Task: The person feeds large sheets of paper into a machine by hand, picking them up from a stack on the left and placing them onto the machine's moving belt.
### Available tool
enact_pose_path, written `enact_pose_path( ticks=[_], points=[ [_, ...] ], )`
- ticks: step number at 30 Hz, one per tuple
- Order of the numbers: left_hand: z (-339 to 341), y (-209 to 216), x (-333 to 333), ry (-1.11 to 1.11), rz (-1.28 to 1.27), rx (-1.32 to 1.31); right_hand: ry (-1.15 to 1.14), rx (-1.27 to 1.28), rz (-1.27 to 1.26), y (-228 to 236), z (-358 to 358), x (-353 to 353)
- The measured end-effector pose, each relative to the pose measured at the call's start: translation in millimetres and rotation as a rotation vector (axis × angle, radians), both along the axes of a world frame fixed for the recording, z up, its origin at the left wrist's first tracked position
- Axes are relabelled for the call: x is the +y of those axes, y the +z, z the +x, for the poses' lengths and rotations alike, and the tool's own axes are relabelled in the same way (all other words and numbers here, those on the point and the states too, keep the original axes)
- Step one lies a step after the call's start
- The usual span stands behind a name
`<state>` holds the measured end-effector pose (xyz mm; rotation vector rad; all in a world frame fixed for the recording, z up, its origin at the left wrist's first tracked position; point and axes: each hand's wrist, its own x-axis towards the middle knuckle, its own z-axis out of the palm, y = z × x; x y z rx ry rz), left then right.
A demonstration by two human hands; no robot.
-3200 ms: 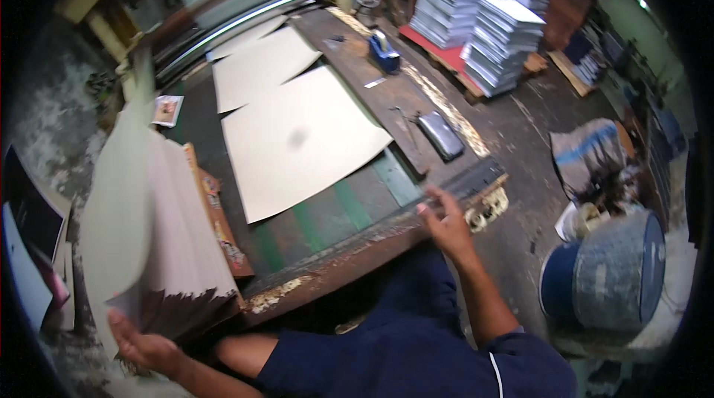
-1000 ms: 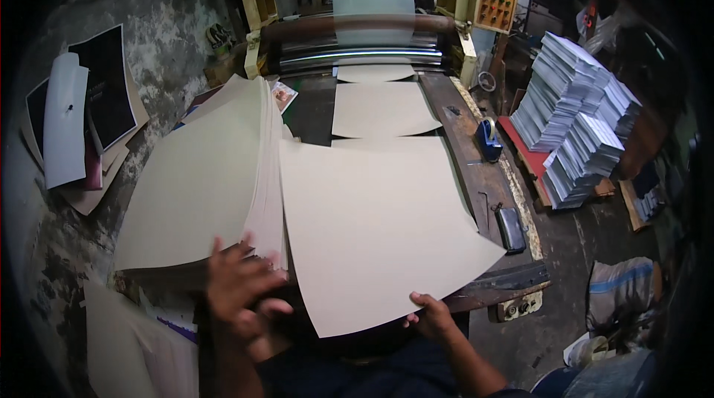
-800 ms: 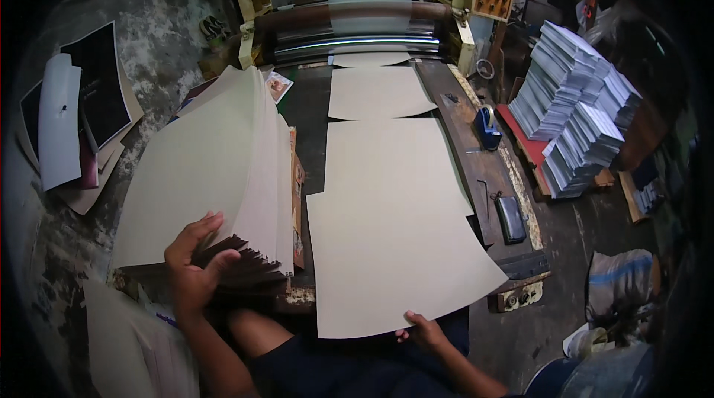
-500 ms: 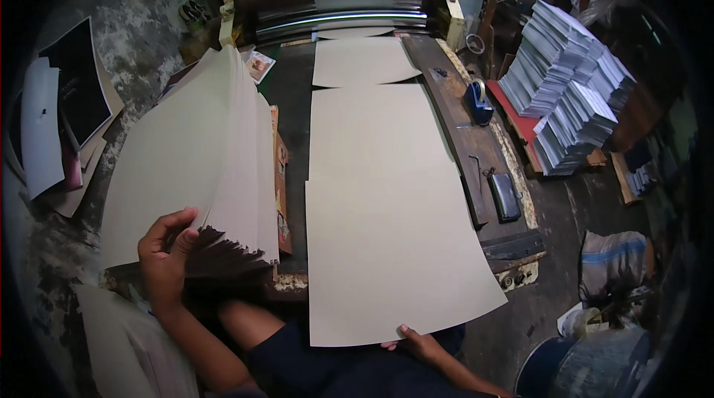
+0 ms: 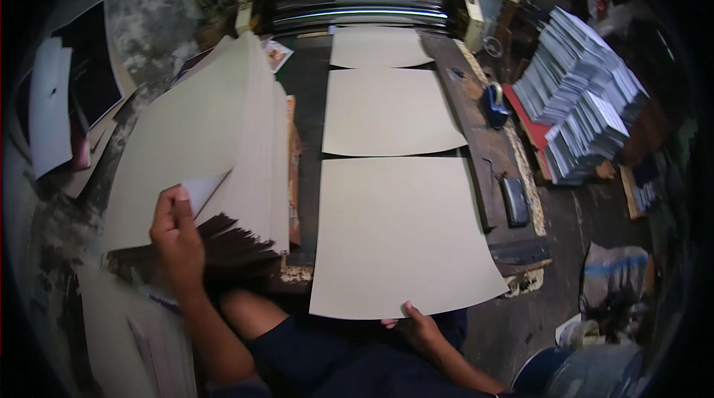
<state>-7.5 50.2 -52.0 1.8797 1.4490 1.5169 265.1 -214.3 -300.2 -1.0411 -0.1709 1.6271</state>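
Note:
At the left lies a tall stack of large cream paper sheets, its edges fanned at the right side. My left hand pinches the near corner of the top sheet, which is folded up so its paler underside shows. In front of me a cream sheet lies on the feed table, its near edge reaching past the table's end. My right hand grips that edge, thumb on top and fingers mostly hidden below. Two more sheets, a middle one and a far one, lie ahead in line.
Metal rollers span the far end of the table. A dark guide bar runs along the sheets' right side, with a blue tape dispenser and a dark case beyond it. Bundled paper piles stand at the right.
The two sheets ahead have slid apart from the near one, leaving narrow gaps. My left hand has turned up the stack's corner. My right hand keeps its hold; the whole view has shifted slightly.

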Motion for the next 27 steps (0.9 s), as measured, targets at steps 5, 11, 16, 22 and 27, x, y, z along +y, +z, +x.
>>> enact_pose_path(
  ticks=[5, 11, 16, 22, 27],
  points=[
    [15, 1, -6, 0.060, 0.114, 0.052, -0.184, -0.009, 0.011, -6, 4, 33],
    [6, 9, 0, 0.153, 0.127, -0.076, -0.272, -0.017, 0.020, -25, 0, 47],
    [6, 16, -12, 0.126, 0.269, -0.492, -0.376, -0.073, 0.040, -29, 9, 41],
    [31, 18, -52, -0.235, 0.428, -0.005, -0.444, -0.118, -0.016, 30, 19, 50],
    [42, 16, -66, -0.746, 0.418, 0.146, -0.182, -0.018, 0.702, 106, 45, 63]
  ],
)
